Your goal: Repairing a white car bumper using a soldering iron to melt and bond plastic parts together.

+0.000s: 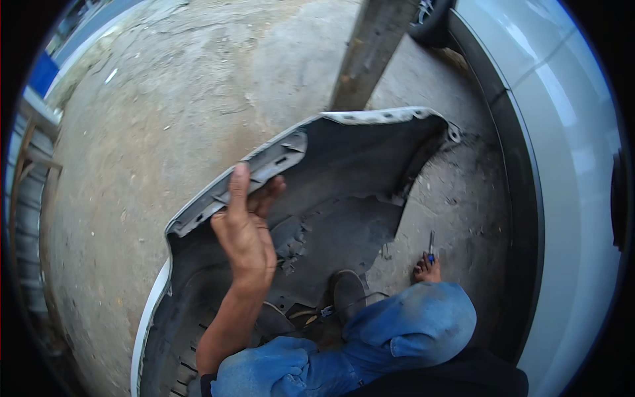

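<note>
My left hand (245, 238) is closed on the upper edge of a large curved bumper (344, 159), with white paint on its outer rim and a dark inner side. A slotted bracket strip runs along that edge beside my fingers. The bumper stands tilted in front of my legs, with a wire and small connector (317, 311) low inside it. At the right, beside my jeans-covered knee, my right hand (426, 271) is closed round a screwdriver (431, 247) with a blue handle, its shaft pointing forward. The knee hides part of that arm.
A silver car body (575, 198) runs down the right side, with a tyre (423, 26) at the top. A wooden post (367, 59) rises beyond the bumper. Stained concrete ground (165, 86) spreads to the left, bordered by a corrugated metal panel (30, 238) and wooden frame.
</note>
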A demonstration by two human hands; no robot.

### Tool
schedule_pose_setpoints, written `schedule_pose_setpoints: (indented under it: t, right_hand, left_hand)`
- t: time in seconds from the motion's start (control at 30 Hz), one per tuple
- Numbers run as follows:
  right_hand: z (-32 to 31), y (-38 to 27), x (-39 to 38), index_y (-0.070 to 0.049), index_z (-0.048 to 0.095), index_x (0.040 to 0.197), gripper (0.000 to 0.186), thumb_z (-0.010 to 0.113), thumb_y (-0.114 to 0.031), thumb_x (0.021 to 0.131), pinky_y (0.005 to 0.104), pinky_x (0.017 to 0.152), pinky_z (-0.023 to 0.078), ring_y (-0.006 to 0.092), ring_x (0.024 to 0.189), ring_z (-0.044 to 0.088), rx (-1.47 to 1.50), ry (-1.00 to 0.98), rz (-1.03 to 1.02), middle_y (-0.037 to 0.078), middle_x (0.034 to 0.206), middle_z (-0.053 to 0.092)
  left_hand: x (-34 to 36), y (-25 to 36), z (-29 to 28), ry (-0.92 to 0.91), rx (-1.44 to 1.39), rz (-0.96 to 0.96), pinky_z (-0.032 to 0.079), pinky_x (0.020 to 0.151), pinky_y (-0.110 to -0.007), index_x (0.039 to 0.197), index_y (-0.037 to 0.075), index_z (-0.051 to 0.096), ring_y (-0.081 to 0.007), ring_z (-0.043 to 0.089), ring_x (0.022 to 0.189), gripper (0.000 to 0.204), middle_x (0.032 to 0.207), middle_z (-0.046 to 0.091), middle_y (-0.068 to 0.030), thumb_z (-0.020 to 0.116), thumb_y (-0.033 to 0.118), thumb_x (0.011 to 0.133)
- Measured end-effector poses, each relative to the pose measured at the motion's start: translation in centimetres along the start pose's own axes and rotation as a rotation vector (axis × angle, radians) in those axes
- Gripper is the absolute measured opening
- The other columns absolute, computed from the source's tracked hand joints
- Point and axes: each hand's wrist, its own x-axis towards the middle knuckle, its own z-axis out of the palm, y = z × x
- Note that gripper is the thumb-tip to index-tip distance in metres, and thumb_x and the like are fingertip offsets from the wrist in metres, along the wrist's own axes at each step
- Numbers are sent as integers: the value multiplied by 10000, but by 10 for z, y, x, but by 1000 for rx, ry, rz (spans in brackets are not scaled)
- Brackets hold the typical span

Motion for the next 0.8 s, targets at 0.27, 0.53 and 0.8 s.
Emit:
schedule_pose_setpoints:
  t: [0.27,0.53,0.8]
  right_hand:
    - [39,32,-22,-95,693,1020,528,404,-537,1015,284,437,278,107,495,435,112,11,151,-35,661,574]
    - [5,20,-3,-78,655,1036,434,445,-457,1002,255,416,316,83,514,514,290,9,26,-45,695,605]
    - [77,16,-95,-88,593,1017,402,493,-477,990,285,429,347,135,495,432,224,-191,-496,18,732,527]
  left_hand:
    - [8,20,-19,105,140,145,606,887,-341,1123,-65,650,-219,713,953,371,1035,715,-162,680,273,972]
    - [5,5,-10,-11,-10,74,623,856,-368,1088,-36,659,-250,727,915,271,1026,709,-162,686,203,964]
    - [0,17,-14,5,-36,87,633,837,-380,1059,-46,664,-259,732,899,253,1005,708,-166,679,191,969]
